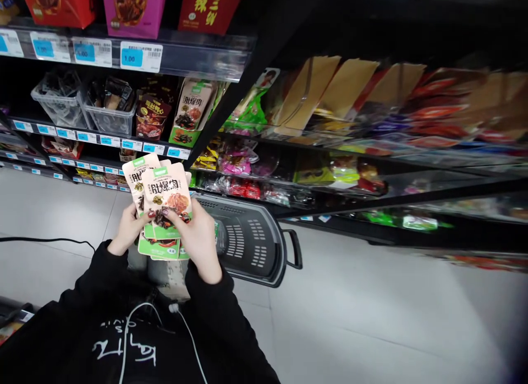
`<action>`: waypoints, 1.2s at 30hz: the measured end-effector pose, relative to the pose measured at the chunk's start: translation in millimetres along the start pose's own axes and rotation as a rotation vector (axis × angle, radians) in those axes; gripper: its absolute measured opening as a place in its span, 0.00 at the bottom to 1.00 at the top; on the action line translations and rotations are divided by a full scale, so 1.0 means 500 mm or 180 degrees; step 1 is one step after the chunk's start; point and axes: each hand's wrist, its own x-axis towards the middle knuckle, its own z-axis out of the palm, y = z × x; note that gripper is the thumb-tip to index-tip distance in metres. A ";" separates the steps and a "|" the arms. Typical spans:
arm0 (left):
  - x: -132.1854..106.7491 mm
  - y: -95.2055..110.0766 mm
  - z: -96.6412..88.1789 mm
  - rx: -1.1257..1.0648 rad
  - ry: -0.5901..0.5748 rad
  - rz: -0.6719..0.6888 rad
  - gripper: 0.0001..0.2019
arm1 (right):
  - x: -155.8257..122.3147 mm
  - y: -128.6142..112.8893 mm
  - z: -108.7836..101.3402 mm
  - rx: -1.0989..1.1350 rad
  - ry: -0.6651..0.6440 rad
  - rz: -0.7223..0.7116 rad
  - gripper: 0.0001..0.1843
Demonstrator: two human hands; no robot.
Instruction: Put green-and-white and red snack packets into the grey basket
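The right hand point(201, 240) grips a fanned stack of cream-and-green packets point(167, 177) along its right edge, thumb laid across the front, while the left hand point(128, 228) pinches the same stack from the left, its thumb also on the front. The packets are held up before the body, overlapping unevenly. Just to their right, and lower, a dark grey basket point(251, 243) shows its slotted side and a handle at its right end. Beyond the hands, on the far shelf, a box of matching packets point(193, 109) stands at the right, beside dark red packets point(152, 119); farther left are two clear plastic bins point(59, 104) holding dark packs. Above them, price labels point(141, 56) line a shelf edge. To the right, hanging goods point(325, 98) are partly blurred.
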 end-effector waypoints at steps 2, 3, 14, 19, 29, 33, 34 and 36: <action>0.000 0.003 -0.004 -0.0007 -0.0006 -0.0010 0.22 | 0.005 0.007 -0.013 0.0660 -0.0032 0.0077 0.15; 0.000 0.005 -0.005 -0.0026 0.0035 -0.0015 0.21 | 0.009 0.012 -0.019 0.0973 0.0066 0.0078 0.14; -0.012 0.035 -0.019 -0.0238 0.0477 -0.0402 0.24 | 0.034 0.068 -0.064 0.2216 0.0454 -0.0173 0.25; -0.016 0.026 -0.025 -0.0256 0.0438 -0.0485 0.25 | 0.071 0.052 -0.075 0.1807 0.0652 -0.0363 0.24; -0.023 0.015 -0.031 -0.0407 0.0403 -0.0550 0.23 | 0.330 -0.095 -0.062 -0.1377 0.1289 -0.0411 0.15; -0.029 0.020 -0.041 -0.0450 0.0474 -0.0557 0.22 | 0.417 -0.120 -0.013 -0.1825 0.1255 -0.0316 0.18; -0.030 0.020 -0.045 -0.0464 0.0484 -0.0567 0.22 | 0.438 -0.117 -0.006 -0.1876 0.1225 -0.0307 0.18; -0.033 0.019 -0.052 -0.0494 0.0514 -0.0584 0.21 | 0.482 -0.105 0.004 -0.1907 0.1070 -0.0284 0.17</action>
